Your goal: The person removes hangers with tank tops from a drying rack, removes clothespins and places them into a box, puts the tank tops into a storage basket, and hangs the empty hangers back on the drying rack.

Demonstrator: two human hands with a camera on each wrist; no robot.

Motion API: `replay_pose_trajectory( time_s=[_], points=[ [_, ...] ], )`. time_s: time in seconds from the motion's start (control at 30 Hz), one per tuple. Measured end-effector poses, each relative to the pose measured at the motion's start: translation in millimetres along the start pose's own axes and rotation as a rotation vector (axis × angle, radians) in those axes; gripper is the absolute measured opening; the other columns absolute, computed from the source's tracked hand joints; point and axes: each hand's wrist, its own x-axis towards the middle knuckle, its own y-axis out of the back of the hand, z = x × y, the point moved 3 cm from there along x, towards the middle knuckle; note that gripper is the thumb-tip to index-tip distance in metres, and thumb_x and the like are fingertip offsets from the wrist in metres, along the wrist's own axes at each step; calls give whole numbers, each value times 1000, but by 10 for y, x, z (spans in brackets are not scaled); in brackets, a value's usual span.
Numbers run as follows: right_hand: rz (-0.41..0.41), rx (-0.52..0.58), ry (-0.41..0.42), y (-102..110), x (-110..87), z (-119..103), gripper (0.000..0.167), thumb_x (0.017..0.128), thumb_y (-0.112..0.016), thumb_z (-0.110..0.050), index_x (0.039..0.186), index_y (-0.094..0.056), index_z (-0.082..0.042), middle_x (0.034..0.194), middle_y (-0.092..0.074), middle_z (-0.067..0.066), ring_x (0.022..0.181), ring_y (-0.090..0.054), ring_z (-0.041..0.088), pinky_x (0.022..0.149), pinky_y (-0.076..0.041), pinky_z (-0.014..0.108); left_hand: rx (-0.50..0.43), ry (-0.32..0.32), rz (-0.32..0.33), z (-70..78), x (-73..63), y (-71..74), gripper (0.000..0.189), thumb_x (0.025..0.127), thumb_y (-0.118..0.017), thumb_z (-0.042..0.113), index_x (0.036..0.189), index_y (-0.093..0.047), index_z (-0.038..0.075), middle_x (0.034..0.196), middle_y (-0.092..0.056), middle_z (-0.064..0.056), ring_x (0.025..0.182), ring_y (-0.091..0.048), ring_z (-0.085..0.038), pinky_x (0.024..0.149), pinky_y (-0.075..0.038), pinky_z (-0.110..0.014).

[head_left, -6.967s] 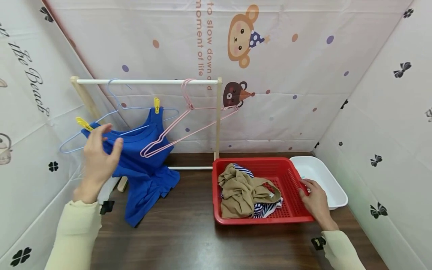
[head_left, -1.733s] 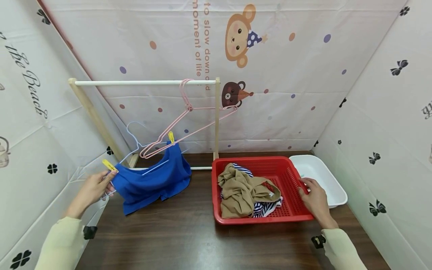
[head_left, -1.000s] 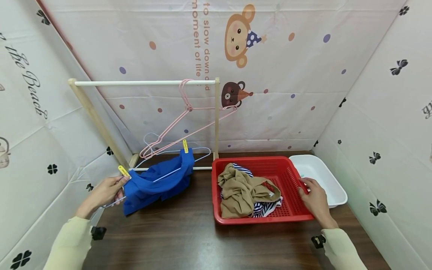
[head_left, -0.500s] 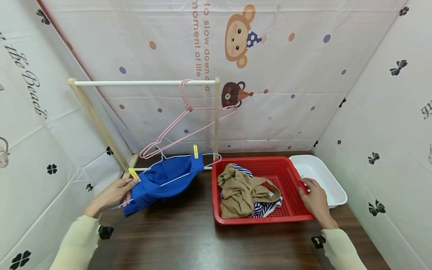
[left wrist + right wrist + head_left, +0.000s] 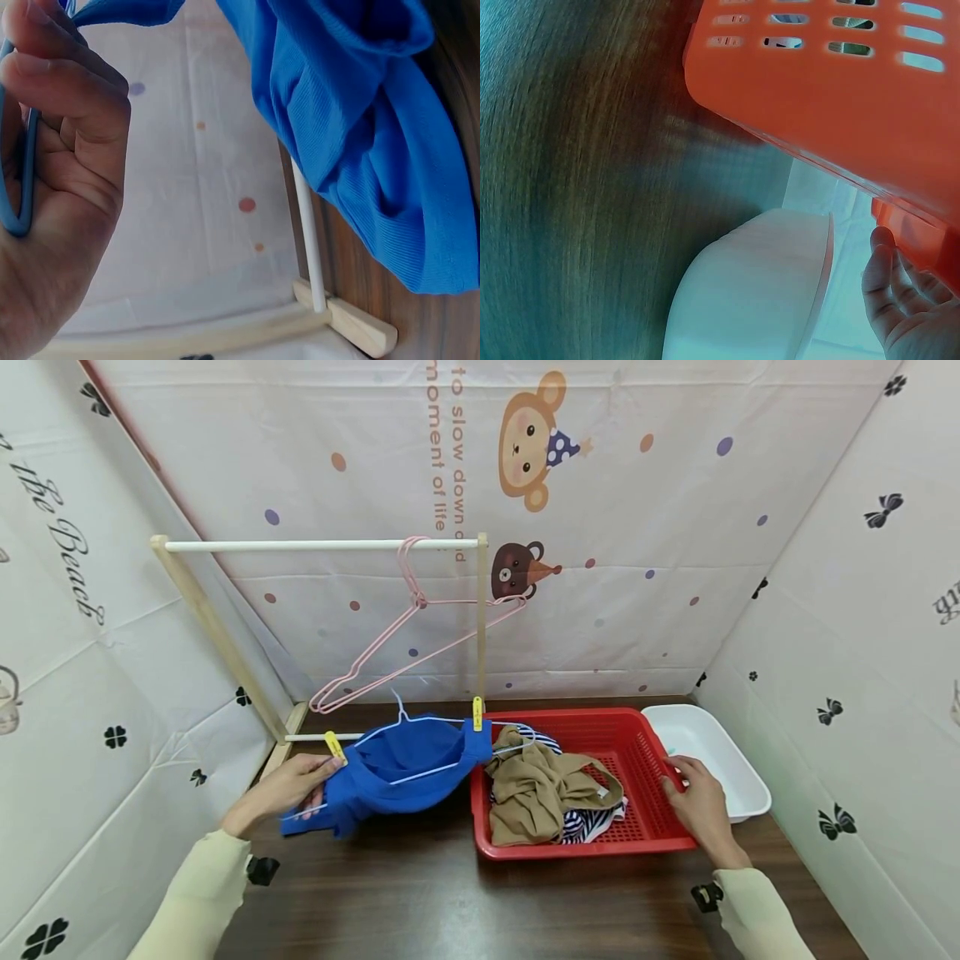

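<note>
In the head view my left hand grips the left end of a light-blue clothes hanger, close beside a yellow clothespin. A blue sleeveless top drapes from that hanger, its other strap held by a second yellow clothespin. Curled fingers wrap the hanger wire in the left wrist view. The hanger's right end overlaps the red basket. My right hand holds the basket's right rim, thumb inside. Within the basket lie a tan garment and a navy-and-white striped garment.
A rack with a white top rail stands at the back left. Two pink hangers hang from it. Right of the basket sits a white tub. Printed cloth walls enclose the dark wooden table.
Earlier, the hanger with the blue top hung on the rail. My left hand has since taken it down and carried it right, toward the basket. My right hand stays on the basket rim.
</note>
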Motion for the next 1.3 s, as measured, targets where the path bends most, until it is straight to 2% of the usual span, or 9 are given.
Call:
replay_pose_trajectory(
  time_s=[0.3, 0.43, 0.53, 0.67, 0.93, 1.07, 1.3],
  points=[
    [-3, 5, -7, -7, 9, 10, 38, 90, -64, -8, 125, -60, 4, 123, -57, 27, 90, -61, 37, 73, -55, 51, 25, -14, -33, 183, 97, -137, 44, 106, -39, 39, 87, -59, 5, 55, -56, -2, 42, -55, -14, 41, -49, -32],
    [-15, 7, -19, -10, 9, 10, 39, 90, -64, -8, 127, -59, 5, 124, -56, 27, 92, -61, 38, 75, -56, 54, 43, -30, -21, 226, 144, -178, 43, 105, -41, 40, 86, -58, 6, 55, -56, -1, 43, -55, -14, 42, -48, -31],
    [-18, 5, -20, -11, 9, 9, 40, 90, -64, -8, 127, -59, 5, 125, -56, 27, 93, -61, 39, 75, -56, 54, 60, -50, 19, 266, 168, -181, 42, 105, -41, 40, 87, -59, 7, 55, -57, -1, 44, -55, -15, 42, -47, -31],
    [-11, 7, -11, -10, 9, 8, 39, 90, -64, -8, 127, -59, 5, 124, -56, 27, 94, -62, 38, 75, -55, 53, 87, -88, 103, 346, 194, -158, 39, 105, -41, 40, 85, -59, 11, 55, -58, -1, 43, -54, -15, 43, -47, -30],
    [0, 4, 4, -15, 8, 8, 38, 90, -64, -8, 126, -60, 4, 122, -57, 26, 93, -62, 38, 74, -55, 52, 193, -237, 268, 521, 238, -135, 30, 104, -47, 30, 83, -61, 15, 59, -59, 5, 49, -55, -9, 48, -48, -26],
    [8, 0, 14, -15, 13, 8, 37, 90, -64, -8, 125, -61, 4, 122, -58, 26, 94, -62, 38, 72, -54, 49, 236, -291, 316, 612, 260, -135, 26, 103, -50, 26, 83, -62, 13, 62, -62, 6, 54, -58, -7, 52, -50, -25],
    [3, -10, 17, -14, 10, 15, 37, 89, -64, -8, 125, -61, 3, 122, -58, 26, 94, -61, 37, 71, -53, 46, 289, -335, 377, 811, 323, -110, 23, 103, -52, 24, 87, -64, 12, 63, -63, 6, 55, -59, -6, 53, -50, -24]
  ],
)
